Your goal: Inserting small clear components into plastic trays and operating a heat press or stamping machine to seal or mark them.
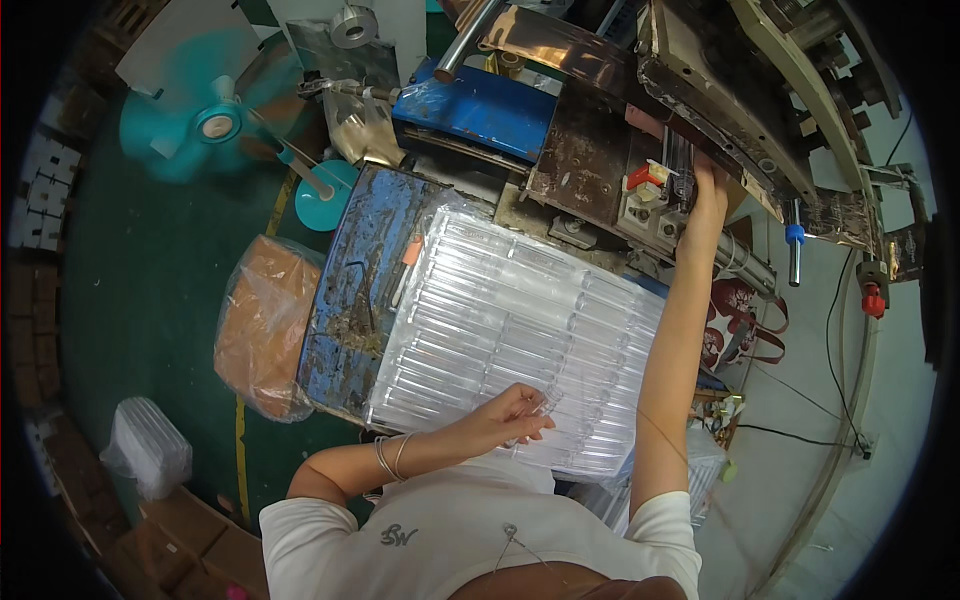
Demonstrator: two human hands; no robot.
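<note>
Rows of clear plastic pieces (480,340) are lying on the blue bench (340,290) at the centre, crumpled clear film (446,201) edging them. At 9 o'clock, a clear bag (288,404) is holding an orange-brown bundle (262,335). Near 6 o'clock, the left hand (515,415) is pinching a clear piece (544,404). At 10 o'clock, a teal fan (217,125) is spinning. Toward 2 o'clock, the press (725,85) is hiding the right hand's (706,178) fingertips; whether they are gripping, I cannot tell.
</note>
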